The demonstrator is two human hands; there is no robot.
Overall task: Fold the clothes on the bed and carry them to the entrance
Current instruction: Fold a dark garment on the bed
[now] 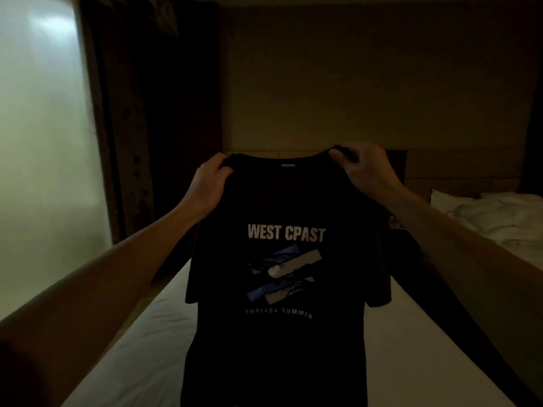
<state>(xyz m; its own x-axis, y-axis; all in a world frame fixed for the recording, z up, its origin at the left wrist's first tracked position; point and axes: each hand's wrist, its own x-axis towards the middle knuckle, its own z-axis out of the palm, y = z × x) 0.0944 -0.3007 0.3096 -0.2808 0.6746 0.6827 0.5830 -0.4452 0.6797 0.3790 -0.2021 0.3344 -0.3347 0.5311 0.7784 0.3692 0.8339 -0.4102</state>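
Dim room, white-sheeted bed (426,348) below me: my left hand (207,183) and right hand (365,171) pinch the black printed T-shirt (279,289) by its shoulders, hanging over the bed's middle. Uneven lowering could crease it.

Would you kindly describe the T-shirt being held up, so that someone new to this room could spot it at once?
Start at the white bed filling the lower middle of the view. Above it, the left hand and right hand hold a black T-shirt up by its shoulders. Its white chest lettering and blue-and-white graphic set it apart from the plain white bedding.
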